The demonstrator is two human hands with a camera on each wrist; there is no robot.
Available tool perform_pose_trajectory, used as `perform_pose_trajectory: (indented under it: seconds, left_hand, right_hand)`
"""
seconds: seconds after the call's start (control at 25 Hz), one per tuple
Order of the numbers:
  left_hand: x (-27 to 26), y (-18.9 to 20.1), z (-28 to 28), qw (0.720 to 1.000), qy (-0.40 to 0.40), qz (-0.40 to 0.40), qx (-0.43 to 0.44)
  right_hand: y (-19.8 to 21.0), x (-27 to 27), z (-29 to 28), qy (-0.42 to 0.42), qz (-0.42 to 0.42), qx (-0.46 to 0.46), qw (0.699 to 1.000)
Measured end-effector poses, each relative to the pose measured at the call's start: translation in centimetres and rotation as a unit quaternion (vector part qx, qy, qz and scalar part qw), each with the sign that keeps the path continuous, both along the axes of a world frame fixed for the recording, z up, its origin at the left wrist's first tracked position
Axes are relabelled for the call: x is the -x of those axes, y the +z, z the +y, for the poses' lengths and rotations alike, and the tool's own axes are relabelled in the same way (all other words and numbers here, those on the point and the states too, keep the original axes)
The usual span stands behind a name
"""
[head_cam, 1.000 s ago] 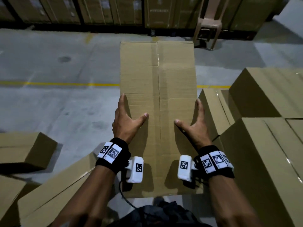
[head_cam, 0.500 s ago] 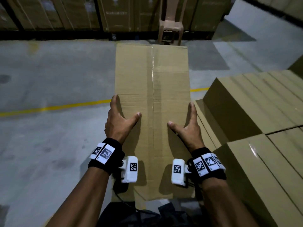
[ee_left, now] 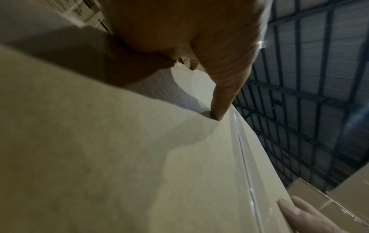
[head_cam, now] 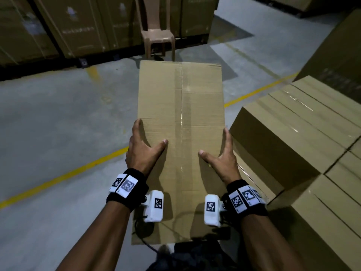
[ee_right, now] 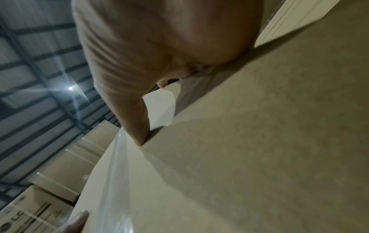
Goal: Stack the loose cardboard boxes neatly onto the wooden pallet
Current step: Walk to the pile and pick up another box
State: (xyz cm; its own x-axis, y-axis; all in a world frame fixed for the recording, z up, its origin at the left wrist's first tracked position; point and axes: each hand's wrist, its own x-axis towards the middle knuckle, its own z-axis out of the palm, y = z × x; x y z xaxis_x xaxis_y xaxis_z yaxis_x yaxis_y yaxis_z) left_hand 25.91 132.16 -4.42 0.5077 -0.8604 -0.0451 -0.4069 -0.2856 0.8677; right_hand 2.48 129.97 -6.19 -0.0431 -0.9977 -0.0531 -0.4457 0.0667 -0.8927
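Now, fingers: your left hand and right hand clamp the long sides of the carried box, thumbs spread flat on its taped top, fingers wrapped down over the edges; how far under they reach is hidden.
Box: held level in front of you, long axis toward 12 o'clock, off the floor.
Stack: stacked boxes sit at 3 o'clock, close beside your right hand; the wooden pallet under them is out of sight.
Done: several boxes already lie in tidy rows there.
Left: this box is not yet set down; whether more loose ones remain cannot be seen.
Changed: since a second ago you have turned right; the yellow line now slants, the chair slid left to 12 o'clock, the loose boxes at 8 o'clock have left view. Your grip is the same.
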Motion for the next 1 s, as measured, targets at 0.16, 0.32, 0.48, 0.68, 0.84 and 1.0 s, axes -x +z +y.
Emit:
perform_pose_trajectory:
  seconds: [0.16,0.32,0.48,0.68,0.84,1.0]
  left_hand:
    - [-2.6,-1.0,-7.8,1.000,-0.022,0.001,-0.012]
    - [-4.1,-2.4,-18.7,0.999,-0.050,-0.009,-0.012]
    - [-5.1,-1.9,-29.7,0.997,-0.072,-0.024,-0.024]
    - [-5.0,-0.8,-41.2,0.992,-0.122,-0.030,-0.025]
    - [-3.6,-1.2,-50.0,0.981,-0.187,-0.036,-0.027]
    - [-1.9,-2.3,-57.9,0.960,-0.278,-0.027,-0.033]
  right_hand:
    - [-1.4,-2.6,-7.0,-0.018,-0.009,-0.012,1.000]
    - [-3.5,-4.3,-16.9,-0.046,-0.039,-0.004,0.998]
    - [-3.6,-5.5,-26.7,-0.082,-0.046,-0.020,0.995]
    - [-2.8,-5.7,-35.5,-0.135,-0.062,-0.013,0.989]
    - [-2.3,-5.1,-40.8,-0.212,-0.054,-0.036,0.975]
    - [-3.2,-5.5,-44.7,-0.305,-0.058,-0.040,0.950]
